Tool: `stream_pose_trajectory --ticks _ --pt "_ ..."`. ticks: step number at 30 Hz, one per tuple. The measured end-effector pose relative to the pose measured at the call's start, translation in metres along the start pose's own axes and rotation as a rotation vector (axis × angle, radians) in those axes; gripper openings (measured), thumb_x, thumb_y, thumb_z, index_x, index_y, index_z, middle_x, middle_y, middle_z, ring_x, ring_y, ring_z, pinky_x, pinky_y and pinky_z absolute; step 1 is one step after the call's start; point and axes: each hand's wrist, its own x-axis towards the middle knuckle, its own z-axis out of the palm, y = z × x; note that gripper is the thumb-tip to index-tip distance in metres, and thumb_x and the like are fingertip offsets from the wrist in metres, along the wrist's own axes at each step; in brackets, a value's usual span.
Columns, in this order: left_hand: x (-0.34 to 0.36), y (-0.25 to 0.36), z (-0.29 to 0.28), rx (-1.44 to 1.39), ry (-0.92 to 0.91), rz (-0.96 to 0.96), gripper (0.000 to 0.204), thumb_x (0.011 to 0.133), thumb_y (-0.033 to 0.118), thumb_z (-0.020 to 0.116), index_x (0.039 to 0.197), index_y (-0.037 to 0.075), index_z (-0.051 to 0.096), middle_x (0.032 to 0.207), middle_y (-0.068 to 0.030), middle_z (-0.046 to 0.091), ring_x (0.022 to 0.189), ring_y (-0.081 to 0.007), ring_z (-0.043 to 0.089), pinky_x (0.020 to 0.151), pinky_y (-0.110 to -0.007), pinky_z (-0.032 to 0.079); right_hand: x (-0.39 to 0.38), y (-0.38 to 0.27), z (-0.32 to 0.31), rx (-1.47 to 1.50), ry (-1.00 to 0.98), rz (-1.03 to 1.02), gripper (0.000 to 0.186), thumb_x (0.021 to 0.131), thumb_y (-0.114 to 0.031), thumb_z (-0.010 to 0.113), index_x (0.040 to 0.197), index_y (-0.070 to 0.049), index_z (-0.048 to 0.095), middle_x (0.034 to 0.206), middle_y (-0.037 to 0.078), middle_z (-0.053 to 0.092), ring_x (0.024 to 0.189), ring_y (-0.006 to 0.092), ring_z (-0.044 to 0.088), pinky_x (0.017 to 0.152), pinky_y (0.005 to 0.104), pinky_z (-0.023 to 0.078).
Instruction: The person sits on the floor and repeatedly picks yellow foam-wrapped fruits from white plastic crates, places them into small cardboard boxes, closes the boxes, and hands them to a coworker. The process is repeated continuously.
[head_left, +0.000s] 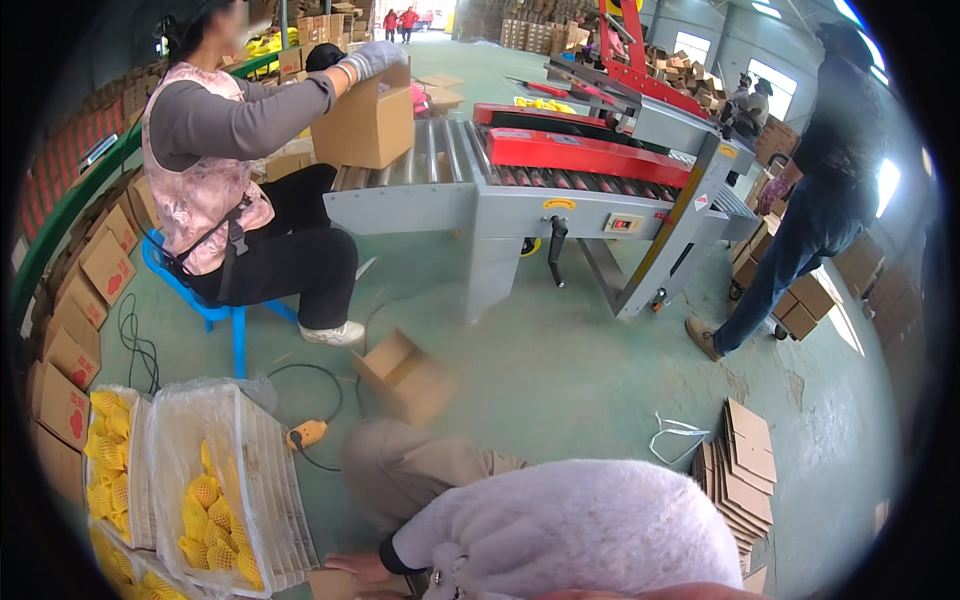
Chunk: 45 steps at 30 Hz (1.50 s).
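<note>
Touching cardboard (333, 586), one hand (362, 567) near a crate (272, 485), grip too hidden to tell

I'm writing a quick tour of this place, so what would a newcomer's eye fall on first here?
Probably the grey machine with bright red bars over its rollers, upper centre to right. Next, the yellow netted pieces in the plastic-lined white crate at lower left. Then the fuzzy pale sleeve at bottom centre, its hand by some brown cardboard.
</note>
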Motion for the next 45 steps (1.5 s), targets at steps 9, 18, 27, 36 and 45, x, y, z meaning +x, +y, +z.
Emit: stream_pose_trajectory --ticks 9,18,27,36,45 --pt "-0.030 -0.010 -0.003 0.426 0.235 0.118 0.031 0.088 0.013 0.061 0.113 -0.004 0.054 0.098 -0.0116 0.058 0.081 -0.0253 0.055 0.071 -0.038 0.049 -0.016 0.003 -0.037 0.416 -0.549 0.474 0.121 0.071 -0.070 0.069 0.150 0.001 0.012 0.152 0.022 0.026 0.139 0.0319 0.029 0.111 0.0411 0.028" --pt "-0.187 -0.155 0.017 -0.306 0.011 -0.662 0.069 0.099 0.050 0.033 0.145 -0.002 0.032 0.151 -0.0251 0.027 0.139 -0.0407 0.027 0.114 -0.048 0.019 -0.015 0.029 -0.005 0.588 -0.477 0.678 0.080 0.076 -0.052 0.075 0.131 0.002 0.051 0.126 0.013 0.060 0.116 0.0231 0.055 0.103 0.0351 0.038" --pt "-0.301 -0.218 0.155 -1.731 0.090 -1.613 0.037 0.096 0.028 0.052 0.119 -0.001 0.058 0.112 -0.0147 0.065 0.091 -0.0226 0.066 0.074 -0.038 0.055 0.052 -0.102 -0.047 0.502 -0.493 0.073 0.054 0.087 -0.012 0.064 0.135 0.002 0.043 0.133 0.018 0.052 0.120 0.0257 0.053 0.099 0.0363 0.043" --pt "-0.188 -0.207 0.095 -1.495 0.562 -1.424 0.060 0.095 0.044 0.051 0.135 0.000 0.043 0.125 -0.0161 0.055 0.111 -0.0249 0.055 0.093 -0.036 0.045 -0.022 -0.109 0.069 -0.363 -0.495 -0.044 0.035 0.078 -0.001 0.050 0.113 0.005 0.048 0.076 0.019 0.065 0.072 0.0372 0.065 0.064 0.0468 0.052" --pt "-0.115 -0.189 0.073 -0.835 0.298 -1.362 0.066 0.079 -0.003 0.049 0.141 -0.005 0.027 0.123 -0.0220 0.054 0.115 -0.0298 0.053 0.103 -0.037 0.038 0.182 -0.146 -0.120 0.034 -0.112 -0.023 0.038 0.077 -0.024 0.069 0.109 -0.005 0.059 0.096 0.015 0.064 0.091 0.0289 0.063 0.080 0.0386 0.049"
